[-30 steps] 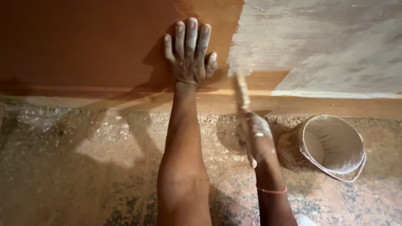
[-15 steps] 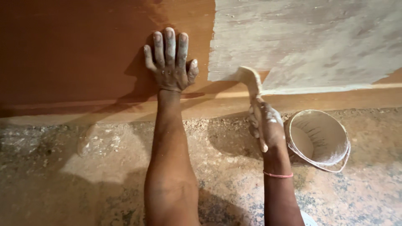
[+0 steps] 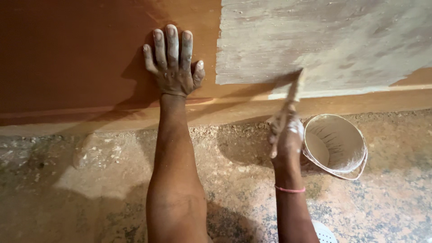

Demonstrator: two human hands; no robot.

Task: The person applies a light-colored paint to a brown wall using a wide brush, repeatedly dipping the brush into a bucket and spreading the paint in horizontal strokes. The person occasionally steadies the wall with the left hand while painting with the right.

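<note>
My left hand lies flat with fingers spread on the bare orange-brown wall. A paintbrush is gripped in my right hand, and its bristles touch the lower left edge of a whitish-grey painted patch on the wall. A thin pink band circles my right wrist. Both hands are smeared with pale paint. A small white bucket with pale paint inside stands on the floor right beside my right hand.
An orange skirting band runs along the wall's foot. Below it is a speckled stone floor with pale splashes. A white perforated object peeks in at the bottom edge.
The brush has swung from the skirting band up to the lower edge of the painted patch. The view has shifted, so my left hand and the bucket sit differently in frame.
</note>
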